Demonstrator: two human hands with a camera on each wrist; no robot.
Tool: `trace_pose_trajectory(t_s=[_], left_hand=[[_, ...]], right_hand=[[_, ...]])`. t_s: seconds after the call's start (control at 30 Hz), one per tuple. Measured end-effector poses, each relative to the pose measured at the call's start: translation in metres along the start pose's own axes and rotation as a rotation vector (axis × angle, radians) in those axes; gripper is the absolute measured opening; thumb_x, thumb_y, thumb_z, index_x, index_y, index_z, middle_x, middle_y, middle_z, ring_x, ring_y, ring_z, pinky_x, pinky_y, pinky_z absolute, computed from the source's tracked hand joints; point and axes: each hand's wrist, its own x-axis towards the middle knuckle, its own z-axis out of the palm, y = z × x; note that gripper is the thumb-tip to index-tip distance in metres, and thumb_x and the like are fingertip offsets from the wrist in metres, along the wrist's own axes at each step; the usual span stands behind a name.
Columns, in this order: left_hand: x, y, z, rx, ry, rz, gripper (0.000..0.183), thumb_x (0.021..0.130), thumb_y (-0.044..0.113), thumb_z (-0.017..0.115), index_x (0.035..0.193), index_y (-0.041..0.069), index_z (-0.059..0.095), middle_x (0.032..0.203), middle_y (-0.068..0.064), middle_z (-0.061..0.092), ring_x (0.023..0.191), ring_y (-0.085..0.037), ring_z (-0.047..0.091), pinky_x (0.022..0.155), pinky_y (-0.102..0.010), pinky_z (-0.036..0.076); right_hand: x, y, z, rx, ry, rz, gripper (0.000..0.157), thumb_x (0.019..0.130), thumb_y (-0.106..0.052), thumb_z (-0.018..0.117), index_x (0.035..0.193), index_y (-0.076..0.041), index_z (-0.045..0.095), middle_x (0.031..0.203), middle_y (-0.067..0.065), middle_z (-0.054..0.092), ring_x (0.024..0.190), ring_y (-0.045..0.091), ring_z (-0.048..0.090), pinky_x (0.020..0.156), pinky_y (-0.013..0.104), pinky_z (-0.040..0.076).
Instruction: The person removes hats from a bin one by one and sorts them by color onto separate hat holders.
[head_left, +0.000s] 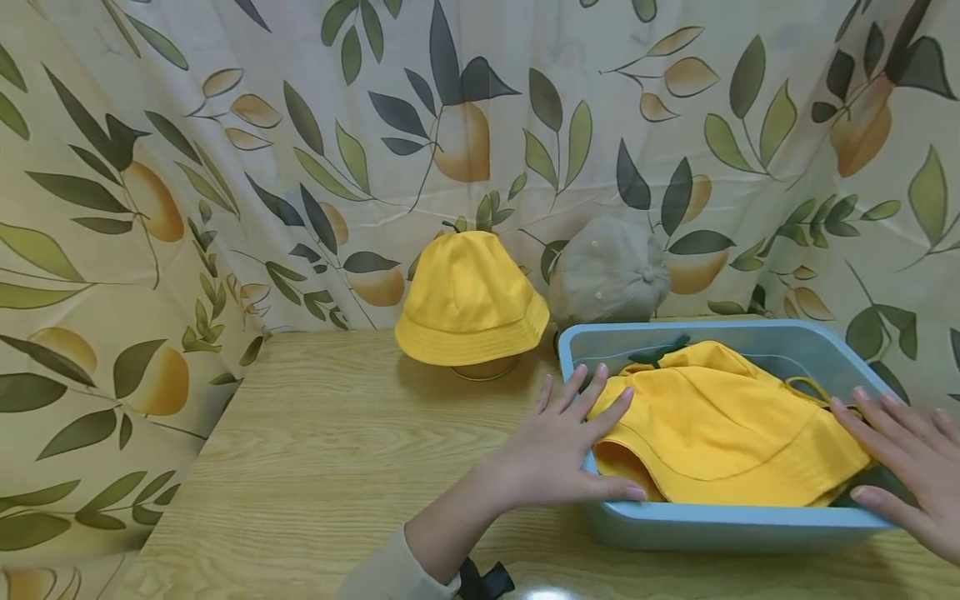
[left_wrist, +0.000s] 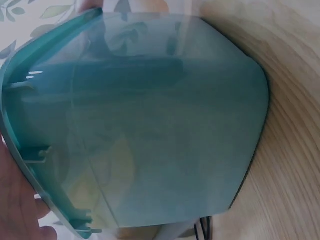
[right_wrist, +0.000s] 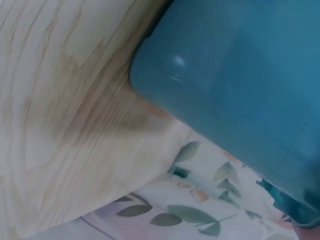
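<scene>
A blue plastic bin (head_left: 727, 517) stands on the right of the table, with yellow bucket hats (head_left: 712, 425) heaped inside. My left hand (head_left: 555, 450) rests over the bin's left rim, fingers spread and straight, thumb along the front corner. Over at the right rim, my right hand (head_left: 911, 467) lies with its fingers extended toward the hats. In the left wrist view the bin's side wall (left_wrist: 165, 130) fills most of the picture. The right wrist view shows the bin's outer wall (right_wrist: 240, 90), with only a sliver of a finger at the lower corner.
Behind the bin on the left, another yellow bucket hat (head_left: 472, 300) sits on a stand. Next to it is a grey cap (head_left: 611, 271). A curtain with leaf and fruit prints (head_left: 300, 167) hangs behind the wooden table (head_left: 322, 467).
</scene>
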Motion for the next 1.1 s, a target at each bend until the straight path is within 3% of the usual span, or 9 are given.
trace_pose_trajectory(t_s=[0.17,0.7,1.1], left_hand=[[-0.008,-0.009,-0.003,-0.018,0.007,0.015,0.09,0.084,0.072,0.044,0.149,0.034,-0.005,0.155,0.004,-0.02,0.143,-0.018,-0.019,0.115,-0.052,-0.004],[-0.03,-0.029,-0.008,-0.067,0.038,0.036,0.089,0.086,0.068,0.047,0.151,0.031,-0.001,0.156,0.004,-0.019,0.142,-0.016,-0.02,0.114,-0.055,-0.002],[-0.049,-0.046,-0.01,-0.056,0.064,0.044,0.088,0.086,0.07,0.043,0.149,0.032,-0.005,0.157,0.002,-0.017,0.144,-0.021,-0.015,0.114,-0.058,0.002]], right_hand=[[0.006,-0.015,-0.004,0.052,0.039,-0.032,0.09,0.085,-0.056,0.058,0.153,-0.027,0.008,0.158,-0.012,-0.006,0.144,0.011,-0.012,0.113,0.053,-0.013],[0.019,-0.045,-0.011,0.032,-0.031,-0.05,0.101,0.079,-0.048,0.068,0.153,-0.021,0.007,0.158,-0.01,-0.008,0.143,0.007,-0.016,0.113,0.045,-0.017],[0.032,-0.069,-0.013,0.048,0.013,-0.106,0.092,0.082,-0.05,0.064,0.153,-0.023,0.013,0.157,-0.015,-0.005,0.143,0.003,-0.01,0.116,0.038,-0.012]])
